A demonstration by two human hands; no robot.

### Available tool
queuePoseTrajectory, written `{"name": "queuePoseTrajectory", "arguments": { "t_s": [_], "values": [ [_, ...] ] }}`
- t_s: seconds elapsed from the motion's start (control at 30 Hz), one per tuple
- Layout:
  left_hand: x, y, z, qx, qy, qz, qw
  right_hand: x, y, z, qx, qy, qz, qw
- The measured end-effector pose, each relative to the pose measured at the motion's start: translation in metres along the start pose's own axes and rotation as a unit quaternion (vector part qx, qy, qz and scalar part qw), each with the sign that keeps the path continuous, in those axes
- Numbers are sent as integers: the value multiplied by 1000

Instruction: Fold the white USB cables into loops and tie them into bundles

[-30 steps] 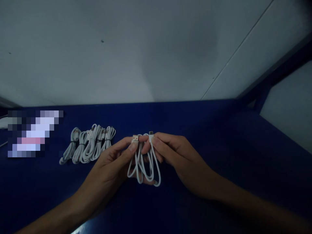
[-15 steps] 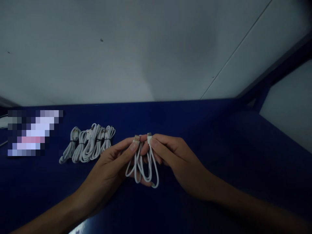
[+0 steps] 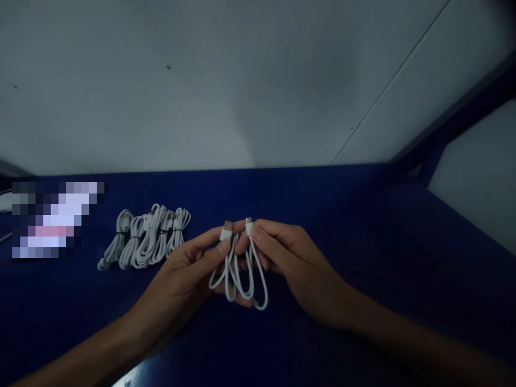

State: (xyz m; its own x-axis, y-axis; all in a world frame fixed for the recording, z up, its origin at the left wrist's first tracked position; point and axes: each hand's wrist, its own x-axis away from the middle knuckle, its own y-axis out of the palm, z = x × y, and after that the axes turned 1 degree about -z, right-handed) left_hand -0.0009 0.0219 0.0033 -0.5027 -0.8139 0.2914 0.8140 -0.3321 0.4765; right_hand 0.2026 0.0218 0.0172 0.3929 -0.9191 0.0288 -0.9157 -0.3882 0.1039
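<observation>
A white USB cable (image 3: 246, 293), folded into several loose loops, is held between my two hands above the blue table. My left hand (image 3: 189, 269) is closed on it, thumb below the larger USB plug (image 3: 227, 231), which points up and away. The fingers of that hand reach behind the loops, partly hidden. My right hand (image 3: 294, 263) pinches the cable's smaller plug (image 3: 249, 224) between thumb and fingers, its metal tip upward. The loops hang down below the plugs toward me.
Left of my hands, several bundled white cables (image 3: 147, 242) lie in a row with dark ties round them. Farther left is a pixelated bright object (image 3: 66, 220) on the blue table (image 3: 302, 193). A grey-white wall (image 3: 201, 107) stands behind the table.
My left thumb has slid slightly lower, so more of the larger plug shows. The smaller plug and the loops have shifted a little to the right.
</observation>
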Motion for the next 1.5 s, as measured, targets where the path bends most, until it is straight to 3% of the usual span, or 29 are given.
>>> {"name": "queuePoseTrajectory", "arguments": {
  "t_s": [0.6, 0.87, 1.5],
  "values": [
    [0, 2, 1, 1, 4, -1, 1000, 2, 0, 0, -25, 8, -7, 1000],
    [2, 2, 1, 21, 3, -12, 1000, 4, 1, -1, 43, -31, 2, 999],
    [4, 1, 1, 14, 7, -7, 1000, 5, 2, -3, -10, -30, -14, 999]
  ]
}}
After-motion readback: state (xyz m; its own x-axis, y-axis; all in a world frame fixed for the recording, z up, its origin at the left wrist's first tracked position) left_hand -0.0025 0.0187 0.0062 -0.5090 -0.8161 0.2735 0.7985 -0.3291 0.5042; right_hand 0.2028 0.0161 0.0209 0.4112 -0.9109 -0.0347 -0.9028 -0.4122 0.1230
